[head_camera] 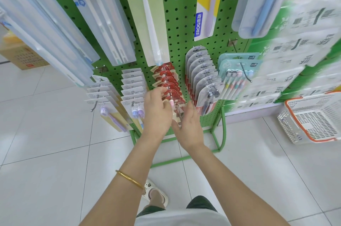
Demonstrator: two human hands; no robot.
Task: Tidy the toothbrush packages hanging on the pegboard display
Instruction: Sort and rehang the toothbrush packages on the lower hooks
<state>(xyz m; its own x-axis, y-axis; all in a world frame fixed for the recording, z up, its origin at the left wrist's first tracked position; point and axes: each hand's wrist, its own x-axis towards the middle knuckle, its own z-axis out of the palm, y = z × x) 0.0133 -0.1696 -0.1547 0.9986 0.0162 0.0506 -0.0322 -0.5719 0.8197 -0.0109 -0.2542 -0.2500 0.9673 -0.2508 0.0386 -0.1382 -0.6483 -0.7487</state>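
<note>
Only the head camera to go on here, looking down at the green pegboard (177, 22). The step in hand looks like squaring up the row of red packs (168, 81), which hang on one hook in the bottom row, roughly mid-board.

The left hand (156, 113) is at the front of that row. Its fingers curl over the top edge of the front pack and the thumb comes in underneath, so I'd call that a grip on the pack. The right hand (190, 124) is flat and relaxed, fingers straight and pointing up. Its palm lies along the right side of the packs' lower ends, steadying rather than holding.

The neighbours look pretty neat already: white packs (132, 83) just to the left and grey packs (201, 70) just to the right, both fanned evenly on their hooks. The lower ends of the red packs are partly hidden behind the hands, so I can't tell how crooked they really are.

For the next move, my guess is sliding the front pack back along the hook and using the flat right hand to nudge the bottoms into line. It should be gentle, because these cards swing and the grey row is close enough to get bumped.

There's also a plastic basket (311, 116) on the floor off to the right.
</note>
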